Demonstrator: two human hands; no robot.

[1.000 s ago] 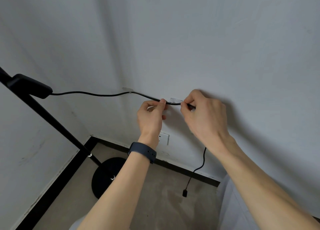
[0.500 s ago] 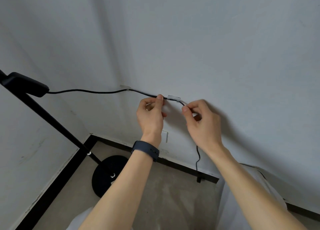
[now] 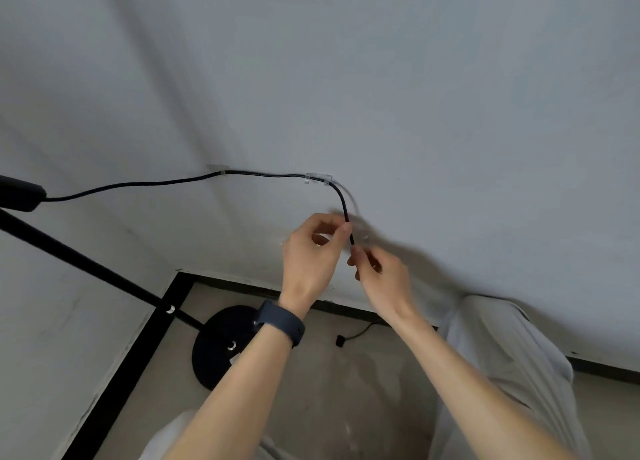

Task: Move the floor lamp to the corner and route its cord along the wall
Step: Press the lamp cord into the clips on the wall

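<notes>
The black floor lamp stands in the room's corner, its round base (image 3: 221, 345) on the floor and its pole (image 3: 86, 265) leaning up to the left. Its black cord (image 3: 263, 175) runs from the lamp's box (image 3: 17, 193) along the wall through two clear clips, one near the corner (image 3: 217, 167) and one further right (image 3: 318, 177). Past the second clip the cord bends down. My left hand (image 3: 311, 255) pinches it just below the bend. My right hand (image 3: 377, 272) grips it slightly lower. The plug end (image 3: 340, 340) lies on the floor.
A black baseboard (image 3: 114, 376) lines both walls at the floor. My light trouser leg (image 3: 502, 355) is at the right, close to the wall. A dark watch (image 3: 280, 322) sits on my left wrist. The floor is bare beige concrete.
Both hands have slid down off the second clip and along the cord, which now bends downward after it. The plug end has dropped from hanging onto the floor.
</notes>
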